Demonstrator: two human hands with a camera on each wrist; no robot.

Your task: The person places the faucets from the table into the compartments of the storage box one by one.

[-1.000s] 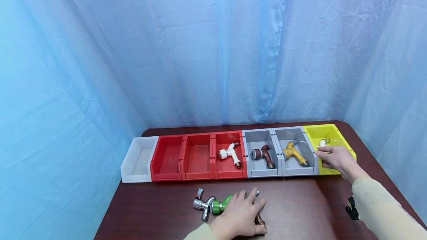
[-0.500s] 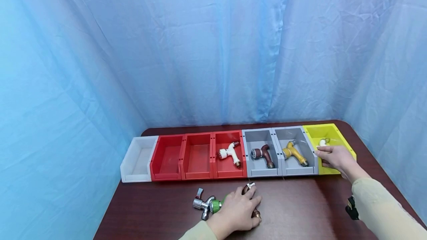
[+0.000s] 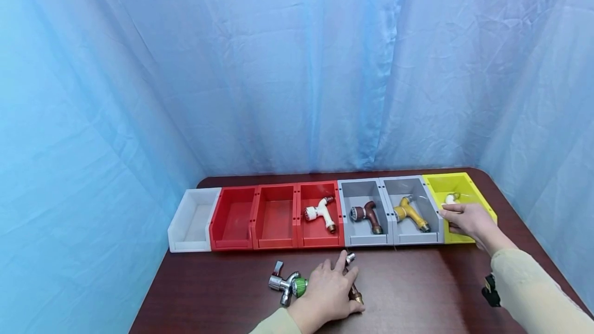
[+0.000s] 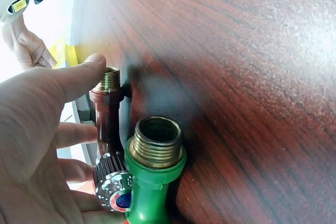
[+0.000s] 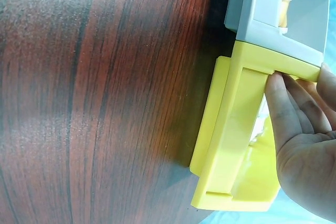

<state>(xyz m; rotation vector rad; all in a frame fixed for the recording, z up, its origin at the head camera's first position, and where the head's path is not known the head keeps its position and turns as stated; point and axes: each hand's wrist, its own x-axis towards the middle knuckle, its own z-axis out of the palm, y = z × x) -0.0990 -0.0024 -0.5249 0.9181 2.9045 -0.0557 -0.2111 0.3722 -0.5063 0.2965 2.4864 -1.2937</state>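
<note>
Seven bins (image 3: 276, 244) in one row along the far edge of the desk (image 3: 417, 293), wall to wall, likely set so for mutual support. By the far-left corner, a white bin (image 3: 190, 247), then two red bins (image 3: 232, 244). Nearer, on the desk's near side, a chrome tap (image 3: 277, 284) lying close against a green tap (image 3: 299, 286). Over the green tap, the left grip (image 3: 327, 290), spread, with thumb at the threaded end of a brown tap (image 4: 107, 121) and fingers along its body, perhaps for guiding it; no firm pinch visible. Back at the far edge, a third red bin (image 3: 320, 243) with a white tap (image 3: 321, 213), a grey bin (image 3: 368, 239) with a maroon tap (image 3: 371, 215), a second grey bin (image 3: 417, 238) with a yellow tap (image 3: 410, 214): one apiece, presumably for separation. Toward the far-right corner, a yellow bin (image 5: 233, 129) with a second white tap (image 3: 450, 199), partly hidden. At its left wall, the right grip (image 3: 468, 220), pinching the rim, fingers inside, probably for steadying.
</note>
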